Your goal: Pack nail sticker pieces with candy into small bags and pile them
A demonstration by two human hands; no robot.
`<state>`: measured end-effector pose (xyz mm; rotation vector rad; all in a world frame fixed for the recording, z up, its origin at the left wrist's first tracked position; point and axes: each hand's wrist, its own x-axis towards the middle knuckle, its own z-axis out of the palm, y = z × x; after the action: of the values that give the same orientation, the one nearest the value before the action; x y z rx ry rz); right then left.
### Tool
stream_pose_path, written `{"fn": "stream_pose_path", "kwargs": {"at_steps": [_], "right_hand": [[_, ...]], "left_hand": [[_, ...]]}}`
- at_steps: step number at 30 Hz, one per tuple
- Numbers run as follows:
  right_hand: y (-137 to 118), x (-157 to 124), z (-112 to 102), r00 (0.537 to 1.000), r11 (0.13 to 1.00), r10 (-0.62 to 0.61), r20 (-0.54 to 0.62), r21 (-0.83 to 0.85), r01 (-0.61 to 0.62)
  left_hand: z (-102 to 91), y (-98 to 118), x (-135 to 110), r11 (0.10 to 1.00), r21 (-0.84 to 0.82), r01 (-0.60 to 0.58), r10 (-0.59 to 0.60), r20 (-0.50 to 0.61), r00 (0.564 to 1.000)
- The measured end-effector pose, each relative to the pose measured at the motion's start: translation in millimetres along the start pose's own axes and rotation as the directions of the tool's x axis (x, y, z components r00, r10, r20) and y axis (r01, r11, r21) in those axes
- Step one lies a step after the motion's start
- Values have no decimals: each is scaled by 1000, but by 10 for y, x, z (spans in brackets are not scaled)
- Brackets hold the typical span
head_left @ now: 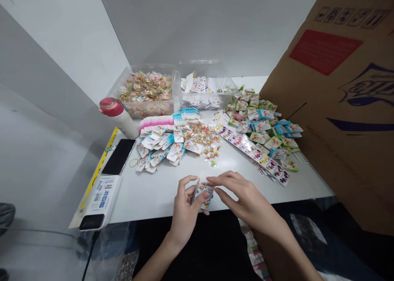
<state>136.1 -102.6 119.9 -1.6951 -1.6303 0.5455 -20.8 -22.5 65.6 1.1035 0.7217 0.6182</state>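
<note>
At the near edge of the white table (154, 190), my left hand (184, 211) grips a small colourful packet (203, 194) with curled fingers. My right hand (243, 196) pinches the top of the same packet with fingertips. Just beyond lie loose printed cards (160, 147), a heap of small multicoloured candies (205, 139) and a strip of sticker sheets (255, 151).
A pile of finished green and blue packets (264, 120) lies at the right. Two clear tubs stand at the back, one with candies (146, 92), one with sheets (201, 90). A white bottle with red cap (118, 116), a black phone (118, 155) and a white device (100, 201) lie left. A large cardboard box (344, 100) borders the right.
</note>
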Motion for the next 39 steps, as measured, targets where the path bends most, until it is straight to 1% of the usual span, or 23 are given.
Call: {"fn": "stream_pose_path", "kwargs": {"at_steps": [1, 3, 5, 7, 9, 11, 12, 13, 14, 17, 19, 21, 25, 28, 30, 32, 34, 37, 39], "right_hand": [[8, -16, 0, 1000, 1000, 14, -3, 16, -14], [50, -29, 13, 995, 990, 92, -26, 111, -88], [114, -20, 41, 979, 936, 206, -15, 294, -192], [182, -3, 87, 950, 816, 309, 37, 502, -285], [234, 8, 151, 921, 667, 373, 111, 658, -349], [263, 4, 221, 902, 548, 395, 173, 744, -383], [269, -3, 253, 899, 518, 393, 193, 762, -389], [270, -10, 280, 903, 513, 382, 195, 768, -383], [267, -17, 299, 912, 532, 368, 179, 765, -364], [249, -25, 315, 942, 638, 317, 107, 711, -296], [244, -15, 303, 946, 664, 311, 93, 691, -286], [247, 7, 290, 933, 636, 340, 118, 702, -321], [242, 57, 281, 893, 558, 408, 192, 722, -410], [206, 78, 295, 885, 527, 424, 191, 743, -412], [182, 77, 306, 896, 527, 411, 169, 758, -385], [171, 63, 302, 916, 576, 382, 125, 742, -342], [175, 37, 276, 936, 648, 338, 101, 696, -309], [186, -14, 221, 949, 729, 271, 163, 609, -313], [195, -43, 217, 946, 761, 242, 215, 563, -323]], "left_hand": [[-11, -14, -10, 1000, 20, -17, 17, 21, 1000], [-25, -30, -25, 998, 49, -34, 30, 82, 996], [-27, -39, -34, 998, 43, -41, 35, 139, 990], [-22, -50, -38, 999, 13, -46, 43, 184, 982], [-19, -69, -38, 999, -12, -51, 52, 215, 975], [-25, -91, -35, 998, -17, -56, 58, 227, 972], [-31, -102, -31, 998, -10, -59, 60, 224, 973], [-38, -110, -26, 998, 0, -62, 61, 216, 974], [-45, -116, -21, 998, 13, -66, 62, 202, 977], [-65, -119, -6, 996, 57, -75, 66, 153, 986], [-74, -115, 0, 995, 70, -71, 61, 147, 987], [-78, -111, -1, 997, 54, -52, 43, 161, 986], [-78, -107, -16, 1000, -4, 6, -5, 189, 982], [-71, -93, -32, 999, -31, 23, -17, 184, 983], [-64, -76, -41, 999, -45, 25, -17, 161, 987], [-59, -61, -48, 999, -45, 20, -13, 141, 990], [-57, -60, -50, 1000, -25, 1, 2, 128, 992], [-52, -91, -46, 999, -3, -32, 32, 68, 997], [-38, -123, -41, 1000, -2, -31, 31, 16, 999]]}}
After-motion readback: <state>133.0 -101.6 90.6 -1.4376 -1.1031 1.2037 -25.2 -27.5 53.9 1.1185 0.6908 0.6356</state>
